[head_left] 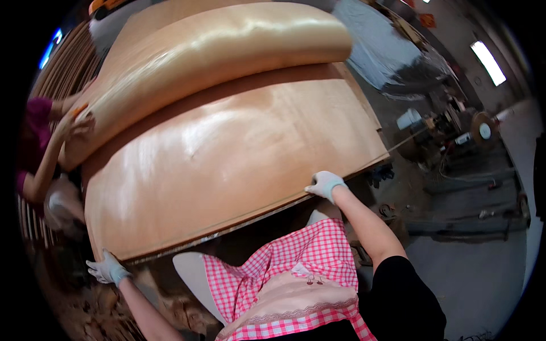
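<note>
A wide, thin wood veneer sheet (244, 142) lies in front of me on a stack, its near edge facing my body. Farther back, veneer bends over into a long glossy curl (227, 57). My right hand (327, 186), in a pale glove, grips the near edge right of centre, thumb side on top. At the near left corner is my left hand (109, 268), gloved too, its fingers apart and its thumb against the edge. The underside of the stack is in shadow.
At the left a co-worker in a purple top has a bare hand (79, 124) by the curl's left end, with something orange at it. Clear plastic sheeting (375, 45) covers goods at the back right. A machine with a round disc (483, 131) stands at the right, near a white bucket (408, 118).
</note>
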`<state>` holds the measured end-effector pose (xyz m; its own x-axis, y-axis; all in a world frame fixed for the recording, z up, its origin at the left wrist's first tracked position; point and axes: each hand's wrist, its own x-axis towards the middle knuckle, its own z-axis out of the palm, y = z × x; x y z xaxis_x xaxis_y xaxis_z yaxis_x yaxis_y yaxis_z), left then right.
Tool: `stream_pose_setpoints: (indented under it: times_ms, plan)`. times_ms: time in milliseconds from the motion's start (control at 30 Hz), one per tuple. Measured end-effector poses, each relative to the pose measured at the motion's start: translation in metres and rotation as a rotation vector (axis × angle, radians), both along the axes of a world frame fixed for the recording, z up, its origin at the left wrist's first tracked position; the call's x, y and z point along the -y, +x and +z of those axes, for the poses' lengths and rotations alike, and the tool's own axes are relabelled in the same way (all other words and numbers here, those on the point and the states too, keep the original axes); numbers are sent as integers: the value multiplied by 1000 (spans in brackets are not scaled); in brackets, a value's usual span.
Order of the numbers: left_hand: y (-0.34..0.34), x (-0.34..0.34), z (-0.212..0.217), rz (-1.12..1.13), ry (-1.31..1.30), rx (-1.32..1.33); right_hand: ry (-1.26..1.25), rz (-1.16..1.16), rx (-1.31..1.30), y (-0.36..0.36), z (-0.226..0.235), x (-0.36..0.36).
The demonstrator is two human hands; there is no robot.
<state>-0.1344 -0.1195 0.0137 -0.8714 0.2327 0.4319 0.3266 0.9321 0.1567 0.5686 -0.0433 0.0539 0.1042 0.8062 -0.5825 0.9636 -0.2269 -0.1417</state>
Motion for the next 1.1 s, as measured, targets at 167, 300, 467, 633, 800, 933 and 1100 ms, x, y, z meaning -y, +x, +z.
stream_pose_setpoints:
  times_ms: [167, 300, 467, 633, 800, 933, 1100]
  plan:
    - [283, -50, 15, -1005, -82, 775, 11, 48, -24, 2, -9, -3]
    - [464, -49, 12, -1558, -212, 399, 35, 29, -75, 1, -12, -2]
    - [502, -57, -7, -1568, -353, 492, 84, -23, -283, 24, -11, 12]
    - [492, -59, -13, -1508, -394, 501, 19, -9, -236, 122, 19, 11]
    - [494, -60, -9, -1495, -433, 480, 101, -143, -64, 261, 38, 5]
    - [493, -60, -6, -1501, -428, 501, 154, -193, 183, 336, 29, -8]
    - [492, -60, -5, -1513, -422, 487, 145, -420, 173, 367, -1, -17]
